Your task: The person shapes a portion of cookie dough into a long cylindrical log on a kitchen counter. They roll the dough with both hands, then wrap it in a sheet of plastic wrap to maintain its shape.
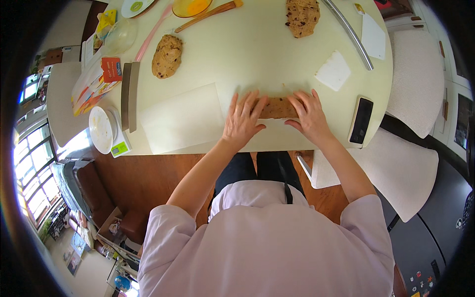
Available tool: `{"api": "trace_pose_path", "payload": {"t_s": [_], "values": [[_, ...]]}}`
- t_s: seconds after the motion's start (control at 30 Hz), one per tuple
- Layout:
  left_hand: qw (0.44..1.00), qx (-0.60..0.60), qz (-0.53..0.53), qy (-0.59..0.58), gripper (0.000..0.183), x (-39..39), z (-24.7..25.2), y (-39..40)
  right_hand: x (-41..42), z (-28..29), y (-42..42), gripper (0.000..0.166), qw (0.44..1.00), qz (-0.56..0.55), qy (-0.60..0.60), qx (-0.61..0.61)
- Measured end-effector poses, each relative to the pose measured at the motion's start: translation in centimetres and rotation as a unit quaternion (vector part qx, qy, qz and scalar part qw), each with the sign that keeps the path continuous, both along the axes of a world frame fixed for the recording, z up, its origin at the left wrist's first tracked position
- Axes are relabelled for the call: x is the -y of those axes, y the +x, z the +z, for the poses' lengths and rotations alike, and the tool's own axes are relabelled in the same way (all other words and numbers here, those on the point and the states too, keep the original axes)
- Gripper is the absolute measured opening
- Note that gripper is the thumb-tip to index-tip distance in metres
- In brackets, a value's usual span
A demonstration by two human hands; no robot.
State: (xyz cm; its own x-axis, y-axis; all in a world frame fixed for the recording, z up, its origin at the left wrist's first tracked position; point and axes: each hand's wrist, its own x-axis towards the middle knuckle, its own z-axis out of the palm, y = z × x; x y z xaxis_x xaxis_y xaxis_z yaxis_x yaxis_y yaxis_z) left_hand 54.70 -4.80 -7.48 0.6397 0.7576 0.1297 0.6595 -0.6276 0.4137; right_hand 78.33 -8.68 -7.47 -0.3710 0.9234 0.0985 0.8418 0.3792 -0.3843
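A log of brown dough flecked with dark bits lies crosswise on the pale tabletop before me. Around its left end curve the fingers of my left hand, thumb on the near side. My right hand grips the other end, fingertips over the far edge and thumb along the near edge. Both palms partly hide the log's ends. To the left of my left hand, a translucent baking sheet lies flat. A white dough scraper rests beyond my right hand. Two more dough lumps sit farther off, one left, one right.
At left stand metal bars, a kitchen scale with a white plate, and a red box. A glass bowl with yolk, wooden brush and pink spatula lie beyond. At right: metal rod, phone.
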Motion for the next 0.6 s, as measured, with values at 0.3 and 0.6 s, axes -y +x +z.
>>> {"api": "trace_pose_path", "payload": {"t_s": [0.3, 0.6], "values": [[0.992, -0.123, 0.014, 0.012, 0.045, -1.5, -1.1, 0.8, -1.2, 1.6, -1.4, 0.073, 0.996, -0.015, -0.081, 0.042], [0.99, -0.099, 0.094, -0.027, 0.057, 0.2, 4.5, -14.8, -2.3, 4.8, -16.0, 0.059, 0.998, 0.048, -0.029, -0.019]]}}
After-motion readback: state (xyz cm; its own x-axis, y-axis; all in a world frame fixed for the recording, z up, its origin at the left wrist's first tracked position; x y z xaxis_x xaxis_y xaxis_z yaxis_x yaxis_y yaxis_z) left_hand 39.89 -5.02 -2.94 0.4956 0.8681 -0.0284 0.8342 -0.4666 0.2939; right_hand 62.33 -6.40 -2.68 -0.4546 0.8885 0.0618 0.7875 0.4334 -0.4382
